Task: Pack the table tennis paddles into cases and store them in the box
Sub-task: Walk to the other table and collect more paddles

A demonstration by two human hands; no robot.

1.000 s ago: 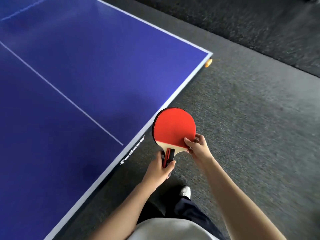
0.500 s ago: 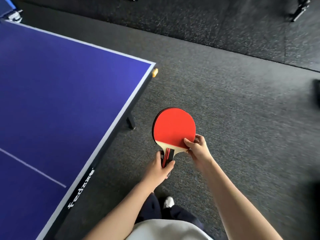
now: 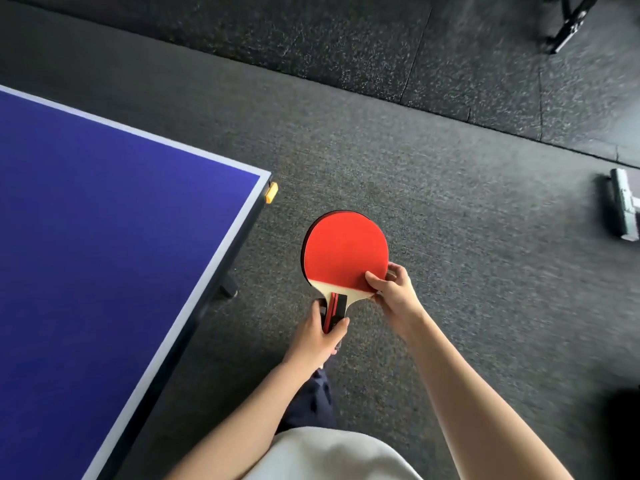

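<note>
While both hands keep it off the floor, a table tennis paddle [image 3: 346,258] with its red rubber face turned up toward the camera is held in front of the person, beside the near corner of a blue table tennis table [image 3: 104,237]. A dark edge showing along the left rim of the blade and what looks like a second handle under the first suggest another paddle stacked beneath, though this cannot be told for sure. The left hand [image 3: 320,339] is wrapped round the black-and-red handle, thumb and fingers curled about it. The right hand [image 3: 393,292] pinches the lower right edge of the blade, thumb pressed on the red rubber and fingers tucked under the rim. Bare forearms reach in from the bottom of the frame, above a pale shirt [image 3: 332,455] and dark trousers [image 3: 311,403]. The table, edged in white, fills the left side; a small orange fitting [image 3: 271,192] sits at its corner and a dark table leg [image 3: 228,289] stands on the floor below the edge. Grey carpet [image 3: 485,271] lies underfoot, bordered at the top by speckled black matting [image 3: 346,46]. A grey-green device [image 3: 625,209] rests on the carpet at the far right, well apart from the paddle, and black stand legs [image 3: 571,26] show at the upper right.
</note>
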